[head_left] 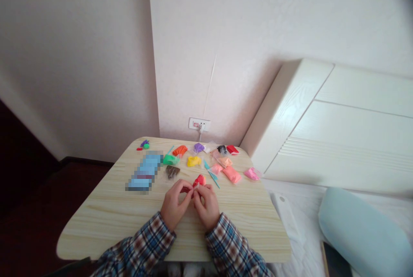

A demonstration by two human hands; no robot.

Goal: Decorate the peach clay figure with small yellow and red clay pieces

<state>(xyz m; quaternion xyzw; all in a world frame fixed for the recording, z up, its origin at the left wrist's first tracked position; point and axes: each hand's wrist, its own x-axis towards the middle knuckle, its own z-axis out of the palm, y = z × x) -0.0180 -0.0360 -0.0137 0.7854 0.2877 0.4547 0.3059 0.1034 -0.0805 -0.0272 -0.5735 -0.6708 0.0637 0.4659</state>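
My left hand (175, 204) and my right hand (206, 206) meet over the middle of the wooden table, thumbs and fingers pinched together. Between their fingertips is the near end of a small clear bag of red modelling clay (199, 180). The red lump shows just beyond my fingers. Close by lie a bag of dark brown clay (172, 171), a bag of yellow clay (194, 161) and a blue plastic modelling tool (212, 174). What exactly each fingertip presses on is too small to make out.
Several more clay bags, among them green (170, 159), orange (180, 151) and coral (232, 174), lie along the table's far side. A pixelated phone-like object (146, 171) is at left. Small clay pieces (146, 146) sit at the far left corner. A wall socket (199, 124) holds a plug.
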